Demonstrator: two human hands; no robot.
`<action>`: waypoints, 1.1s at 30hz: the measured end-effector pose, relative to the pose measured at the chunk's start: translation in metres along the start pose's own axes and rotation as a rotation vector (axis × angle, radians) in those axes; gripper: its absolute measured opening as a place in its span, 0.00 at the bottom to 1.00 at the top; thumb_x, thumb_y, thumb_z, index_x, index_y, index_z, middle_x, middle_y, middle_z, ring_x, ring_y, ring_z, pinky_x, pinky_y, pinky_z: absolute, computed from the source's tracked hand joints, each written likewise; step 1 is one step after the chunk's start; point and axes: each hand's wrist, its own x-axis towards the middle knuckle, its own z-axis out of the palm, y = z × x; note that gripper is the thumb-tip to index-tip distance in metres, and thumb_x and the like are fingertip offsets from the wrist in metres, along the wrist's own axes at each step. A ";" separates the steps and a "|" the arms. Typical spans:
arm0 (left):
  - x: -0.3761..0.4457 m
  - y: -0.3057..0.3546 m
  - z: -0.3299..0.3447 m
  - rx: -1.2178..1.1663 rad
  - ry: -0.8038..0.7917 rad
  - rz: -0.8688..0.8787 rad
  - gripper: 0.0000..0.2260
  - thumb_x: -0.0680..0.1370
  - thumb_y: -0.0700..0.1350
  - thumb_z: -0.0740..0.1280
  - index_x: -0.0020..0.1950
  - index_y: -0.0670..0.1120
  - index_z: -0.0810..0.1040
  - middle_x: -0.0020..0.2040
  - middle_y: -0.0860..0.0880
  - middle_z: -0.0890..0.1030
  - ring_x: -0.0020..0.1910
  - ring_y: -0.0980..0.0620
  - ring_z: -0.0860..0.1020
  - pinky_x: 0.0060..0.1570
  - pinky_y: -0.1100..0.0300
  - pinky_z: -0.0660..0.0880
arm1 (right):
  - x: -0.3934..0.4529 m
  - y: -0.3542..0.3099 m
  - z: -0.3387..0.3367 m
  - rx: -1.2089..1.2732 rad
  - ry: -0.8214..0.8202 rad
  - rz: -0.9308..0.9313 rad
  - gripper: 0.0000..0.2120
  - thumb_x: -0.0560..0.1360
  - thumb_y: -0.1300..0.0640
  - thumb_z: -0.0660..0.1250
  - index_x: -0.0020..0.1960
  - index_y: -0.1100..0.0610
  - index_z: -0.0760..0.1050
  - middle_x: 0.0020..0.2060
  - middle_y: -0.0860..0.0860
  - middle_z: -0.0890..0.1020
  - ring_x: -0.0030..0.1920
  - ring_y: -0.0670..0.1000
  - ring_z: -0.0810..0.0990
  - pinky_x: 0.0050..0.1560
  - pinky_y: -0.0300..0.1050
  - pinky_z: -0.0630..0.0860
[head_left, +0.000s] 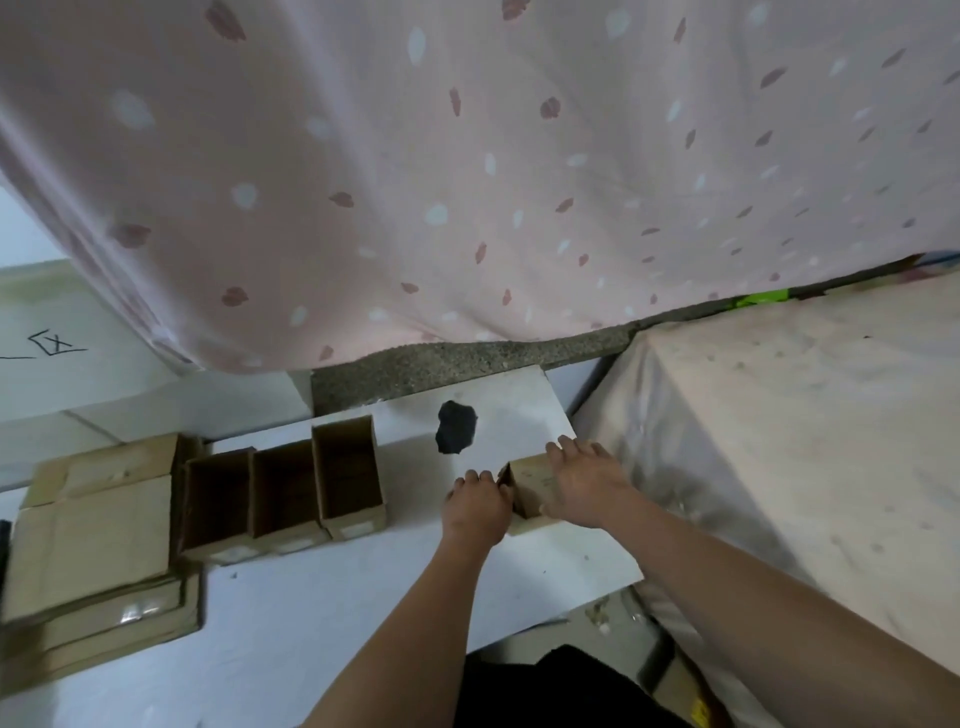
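Two bare forearms reach over the white bench (311, 623). The left hand (475, 504) has its grip curled round the left flap of one small carton (530, 475). The right hand (584, 483) lies flat on top, grip apart. The carton stands close to the bench's right edge; its long axis appears to run near to far, with a dark opening showing between the hands. Bare bench lies near and left of it. Further left, three open cartons (283, 488) stand touching in a row, mouths up, beside one stack of flattened cardboard (93, 545). Beyond is one black patch (456, 428), then a hanging pink cloth (467, 182).
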 end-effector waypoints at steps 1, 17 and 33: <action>0.002 -0.001 0.003 -0.002 -0.011 0.004 0.18 0.85 0.50 0.50 0.66 0.42 0.72 0.63 0.42 0.74 0.64 0.42 0.72 0.61 0.50 0.70 | 0.004 -0.001 0.001 -0.033 -0.005 -0.016 0.45 0.72 0.33 0.64 0.78 0.58 0.53 0.75 0.57 0.61 0.74 0.58 0.62 0.73 0.56 0.60; 0.028 0.001 0.008 -0.241 -0.178 -0.150 0.14 0.83 0.35 0.55 0.68 0.36 0.68 0.63 0.36 0.75 0.61 0.37 0.75 0.57 0.48 0.73 | 0.049 -0.013 0.016 -0.270 -0.023 -0.281 0.41 0.66 0.44 0.73 0.70 0.61 0.60 0.61 0.56 0.73 0.59 0.57 0.74 0.58 0.52 0.69; 0.063 0.023 -0.027 -0.763 0.101 -0.293 0.18 0.85 0.49 0.57 0.71 0.41 0.70 0.66 0.40 0.75 0.64 0.42 0.74 0.61 0.53 0.72 | 0.069 -0.020 -0.006 0.033 0.226 -0.016 0.41 0.64 0.38 0.73 0.67 0.61 0.65 0.56 0.54 0.75 0.54 0.53 0.76 0.48 0.47 0.72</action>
